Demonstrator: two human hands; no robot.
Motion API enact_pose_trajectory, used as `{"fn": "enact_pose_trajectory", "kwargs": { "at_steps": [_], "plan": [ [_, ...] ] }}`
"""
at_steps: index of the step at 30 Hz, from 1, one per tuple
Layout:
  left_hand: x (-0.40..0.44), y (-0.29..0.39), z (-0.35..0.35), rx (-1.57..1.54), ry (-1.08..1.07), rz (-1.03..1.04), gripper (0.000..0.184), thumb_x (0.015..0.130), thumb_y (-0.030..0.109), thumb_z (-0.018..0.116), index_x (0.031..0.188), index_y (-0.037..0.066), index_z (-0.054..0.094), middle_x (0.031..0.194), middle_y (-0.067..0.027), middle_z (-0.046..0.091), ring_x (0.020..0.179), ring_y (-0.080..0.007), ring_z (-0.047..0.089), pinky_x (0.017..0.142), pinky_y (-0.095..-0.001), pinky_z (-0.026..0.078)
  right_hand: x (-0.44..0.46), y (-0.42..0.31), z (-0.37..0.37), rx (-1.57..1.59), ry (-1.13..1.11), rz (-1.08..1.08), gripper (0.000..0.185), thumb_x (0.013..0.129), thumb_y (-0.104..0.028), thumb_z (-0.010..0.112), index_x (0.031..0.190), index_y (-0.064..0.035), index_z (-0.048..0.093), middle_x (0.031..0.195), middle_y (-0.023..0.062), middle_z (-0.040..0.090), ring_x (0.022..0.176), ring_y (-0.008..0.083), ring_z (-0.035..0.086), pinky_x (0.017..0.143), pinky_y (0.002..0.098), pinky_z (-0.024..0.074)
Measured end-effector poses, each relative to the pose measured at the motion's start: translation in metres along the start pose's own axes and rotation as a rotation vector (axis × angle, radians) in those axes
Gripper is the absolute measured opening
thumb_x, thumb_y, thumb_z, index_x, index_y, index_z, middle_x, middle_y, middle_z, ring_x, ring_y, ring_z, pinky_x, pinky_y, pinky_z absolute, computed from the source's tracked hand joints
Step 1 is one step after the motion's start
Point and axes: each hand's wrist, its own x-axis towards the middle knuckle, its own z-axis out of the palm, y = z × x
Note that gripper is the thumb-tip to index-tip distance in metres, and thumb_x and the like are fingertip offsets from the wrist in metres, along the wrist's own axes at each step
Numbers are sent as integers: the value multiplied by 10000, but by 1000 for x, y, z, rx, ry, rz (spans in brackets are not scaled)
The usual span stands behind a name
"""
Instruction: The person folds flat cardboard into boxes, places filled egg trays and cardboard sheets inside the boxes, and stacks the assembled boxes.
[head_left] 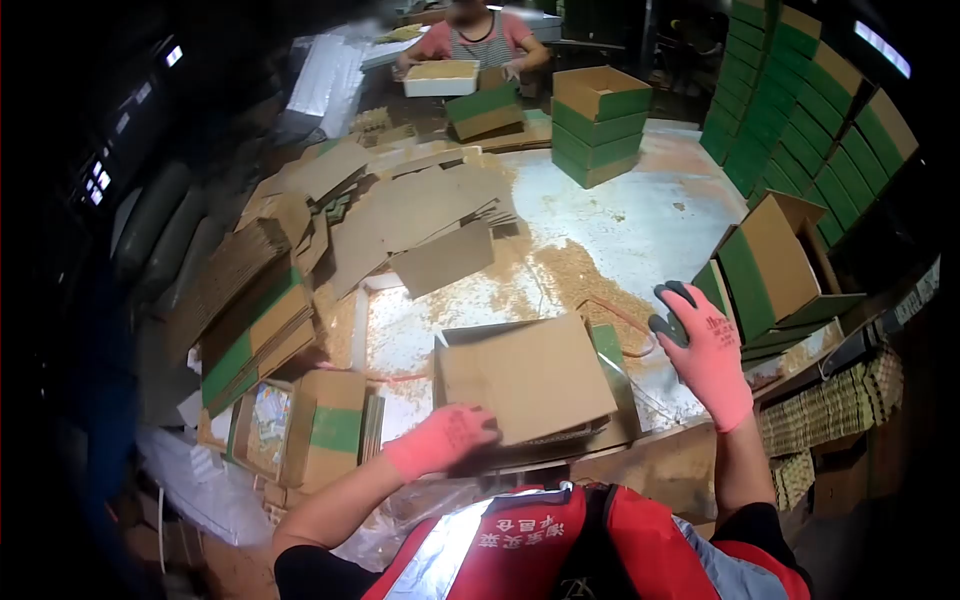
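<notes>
My left hand [445,440], in a pink glove, has its fingers closed at the lower left corner of a flat cardboard sheet [530,375]. That sheet lies tilted over an open cardboard box [460,333] at the table's near edge, hiding most of the inside. To the right, my right hand [703,345], in a pink glove with dark fingertips, is raised over the table with its fingers apart and nothing in it. A green-banded cardboard box [765,265] with raised flaps stands just beyond it.
Sawdust-like material [575,280] litters the white tabletop [680,205]. Flat cardboard pieces [400,215] pile up on the left. Stacked green boxes [600,130] stand at the back, with taller stacks [810,110] at right. A person [478,40] across the table holds a white box [440,80].
</notes>
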Motion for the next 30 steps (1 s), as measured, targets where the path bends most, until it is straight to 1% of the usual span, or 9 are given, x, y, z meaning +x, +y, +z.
{"fn": "enact_pose_trajectory", "kwargs": {
  "at_steps": [3,9,13,16,19,20,23,27,30],
  "plan": [
    [9,6,14,-20,-538,-206,307,798,121,595,1103,124,632,1169,-104,594,1041,-257,602,859,-380,494,15,-13,26,159,-174,-274,346,802,-163,697,1120,-77,588,1102,133,588,971,331,593,821,405,493],
    [29,19,-15,-300,-468,-505,439,820,158,635,1253,99,596,1259,-165,585,1130,-305,583,950,-362,489,-48,6,187,-201,-733,-803,216,859,-277,604,981,-99,599,968,102,563,945,285,598,800,402,482],
    [-48,-31,10,-1071,656,-794,624,879,289,674,1404,44,442,1340,-89,544,1228,-203,518,1027,-329,433,-12,12,105,447,-429,-229,312,841,-185,634,1117,-38,619,998,163,617,968,293,625,858,409,491],
    [-57,-61,97,-1542,517,-889,600,892,232,615,1408,5,409,1266,-112,563,1160,-206,548,976,-322,463,-23,82,128,1015,-564,432,479,883,-84,579,1350,-15,495,1114,118,642,1038,208,623,855,312,508],
    [3,-27,89,-547,297,-868,676,828,428,679,1350,53,468,1359,-214,462,1239,-378,436,1052,-455,351,-94,109,247,954,-848,394,606,884,-246,649,1394,2,434,1199,128,620,1090,232,580,946,350,466],
    [8,-27,95,-443,218,-966,743,804,468,691,1383,81,433,1377,-212,421,1259,-412,365,1089,-483,287,-104,89,270,444,-805,326,717,878,-422,637,1384,39,424,1324,189,546,1205,246,511,1008,364,405],
    [-20,-49,136,-682,619,-975,723,868,464,642,1418,82,369,1383,-172,455,1288,-335,430,1073,-462,368,-72,5,214,689,-856,741,953,827,-379,726,1497,38,192,1306,202,534,1175,257,528,966,339,444],
    [-35,-47,111,-2497,590,-645,515,996,390,449,1420,100,403,1393,-130,490,1288,-268,470,1093,-450,374,-72,-12,219,1097,-439,746,1032,744,-383,793,1480,56,218,1356,261,481,1250,305,481,1048,368,393],
    [13,-19,65,-2320,590,-452,597,979,481,428,1436,97,395,1428,-115,464,1294,-277,467,1090,-451,379,-28,-4,146,840,-278,466,905,781,-365,765,1448,40,307,1277,222,547,1131,261,554,962,338,443]
  ]
}}
